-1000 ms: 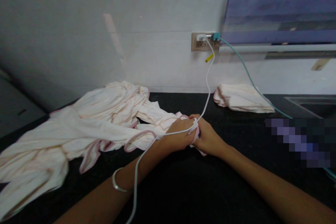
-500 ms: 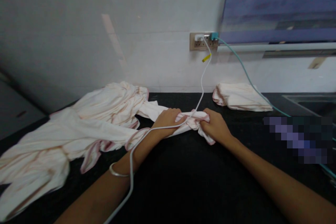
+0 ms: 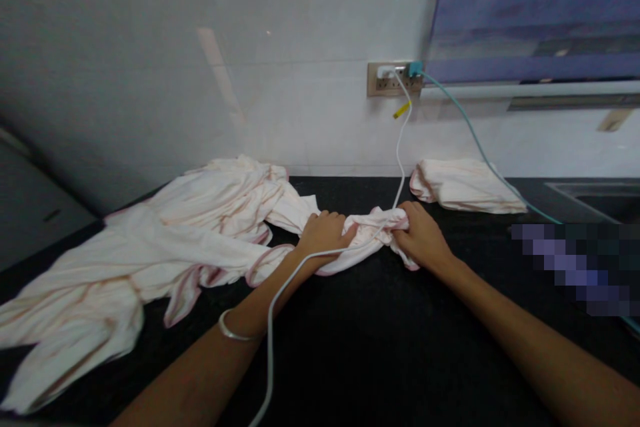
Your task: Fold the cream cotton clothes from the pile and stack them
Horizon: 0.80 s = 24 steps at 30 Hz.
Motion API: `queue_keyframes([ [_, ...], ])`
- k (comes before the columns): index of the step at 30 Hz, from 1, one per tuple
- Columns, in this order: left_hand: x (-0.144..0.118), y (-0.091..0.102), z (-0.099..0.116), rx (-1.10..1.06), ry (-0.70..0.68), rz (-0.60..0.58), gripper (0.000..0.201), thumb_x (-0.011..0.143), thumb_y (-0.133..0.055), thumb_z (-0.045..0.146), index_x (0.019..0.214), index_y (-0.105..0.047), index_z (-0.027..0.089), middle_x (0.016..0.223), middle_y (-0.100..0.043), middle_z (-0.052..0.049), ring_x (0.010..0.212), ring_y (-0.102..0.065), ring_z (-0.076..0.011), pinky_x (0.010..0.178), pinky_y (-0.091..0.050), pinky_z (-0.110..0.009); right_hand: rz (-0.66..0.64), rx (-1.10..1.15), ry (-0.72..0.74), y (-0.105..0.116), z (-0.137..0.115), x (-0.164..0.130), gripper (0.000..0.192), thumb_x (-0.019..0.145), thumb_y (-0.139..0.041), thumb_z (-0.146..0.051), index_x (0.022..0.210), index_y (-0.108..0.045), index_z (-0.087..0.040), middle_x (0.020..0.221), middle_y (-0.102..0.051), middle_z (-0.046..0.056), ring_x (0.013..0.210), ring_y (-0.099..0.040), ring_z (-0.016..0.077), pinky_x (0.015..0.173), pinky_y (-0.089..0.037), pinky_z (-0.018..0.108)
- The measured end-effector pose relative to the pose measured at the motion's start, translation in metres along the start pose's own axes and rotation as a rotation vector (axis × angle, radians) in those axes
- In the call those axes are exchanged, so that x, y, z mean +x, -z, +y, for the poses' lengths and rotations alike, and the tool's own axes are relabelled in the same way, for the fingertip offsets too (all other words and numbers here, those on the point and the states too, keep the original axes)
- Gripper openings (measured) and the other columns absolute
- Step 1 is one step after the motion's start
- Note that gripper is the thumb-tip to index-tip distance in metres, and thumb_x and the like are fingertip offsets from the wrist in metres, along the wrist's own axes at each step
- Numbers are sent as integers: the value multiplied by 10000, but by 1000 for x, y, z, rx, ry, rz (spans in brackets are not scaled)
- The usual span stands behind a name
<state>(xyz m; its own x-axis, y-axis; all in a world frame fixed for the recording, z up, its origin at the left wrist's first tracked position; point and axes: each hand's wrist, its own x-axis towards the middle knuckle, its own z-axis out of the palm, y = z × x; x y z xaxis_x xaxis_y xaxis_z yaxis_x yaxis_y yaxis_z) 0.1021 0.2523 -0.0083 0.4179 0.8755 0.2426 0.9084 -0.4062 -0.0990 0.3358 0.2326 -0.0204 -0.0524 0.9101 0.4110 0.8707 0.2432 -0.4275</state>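
Your left hand and right hand both clutch a bunched pink-edged cloth on the black counter — a white cable crosses your left wrist, more crumpled cloth lies left of it

A pixelated block covers part of the counter on the right, so no telling what's under it. The pale cloth pile runs off the left edge, and the white cable drops out at the near edge. Both hands' fingertips are buried in the bunched cloth.
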Motion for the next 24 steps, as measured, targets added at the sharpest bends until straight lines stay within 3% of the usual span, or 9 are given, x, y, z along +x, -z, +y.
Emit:
queue_keyframes([
  [3, -8, 7, 19, -37, -31, -56, 552, 1047, -301, 501, 1020, -712, 134, 989, -738, -162, 955, -691, -307, 799, -491, -400, 12, -45, 150, 1, -8, -4, 361, 788, -601, -261, 1137, -574, -171, 1163, -578, 131, 1058, -550, 272, 863, -439, 358],
  [6, -16, 11, 36, -120, -97, -125, 533, 1041, -316, 503, 1036, -712, 147, 985, -748, -158, 898, -715, -293, 741, -504, -368, -48, -14, 233, 0, -14, -8, 344, 810, -594, -254, 1145, -589, -179, 1172, -569, 125, 1049, -537, 265, 894, -444, 368],
  [10, -22, 11, 52, -178, -173, -156, 481, 1035, -341, 488, 1071, -694, 163, 1024, -749, -153, 897, -724, -305, 737, -525, -380, -108, 17, 199, -4, -13, -9, 207, 857, -580, -249, 1051, -616, -188, 1098, -584, 115, 998, -532, 248, 884, -449, 352],
  [15, -27, 18, 60, -202, -151, -159, 499, 1046, -314, 489, 1097, -679, 152, 1039, -732, -153, 929, -699, -296, 774, -516, -383, -124, -23, 157, -4, -8, -7, 232, 850, -597, -227, 1079, -612, -192, 1120, -572, 117, 1005, -526, 249, 877, -455, 343],
  [19, -26, 21, 40, -115, -116, -68, 468, 1035, -379, 509, 1223, -665, 190, 1142, -686, -169, 1098, -611, -323, 900, -459, -427, -80, -116, 31, -4, 0, -3, 316, 873, -578, -245, 1178, -568, -162, 1203, -536, 152, 1052, -535, 267, 889, -459, 362],
  [24, -10, 10, -22, -77, 114, -69, 385, 1025, -428, 425, 1202, -683, 197, 953, -690, -152, 1021, -610, -313, 848, -430, -392, 148, -204, -77, -1, 11, 3, 458, 892, -577, -295, 1304, -493, -113, 1271, -490, 211, 1140, -524, 327, 918, -457, 417],
])
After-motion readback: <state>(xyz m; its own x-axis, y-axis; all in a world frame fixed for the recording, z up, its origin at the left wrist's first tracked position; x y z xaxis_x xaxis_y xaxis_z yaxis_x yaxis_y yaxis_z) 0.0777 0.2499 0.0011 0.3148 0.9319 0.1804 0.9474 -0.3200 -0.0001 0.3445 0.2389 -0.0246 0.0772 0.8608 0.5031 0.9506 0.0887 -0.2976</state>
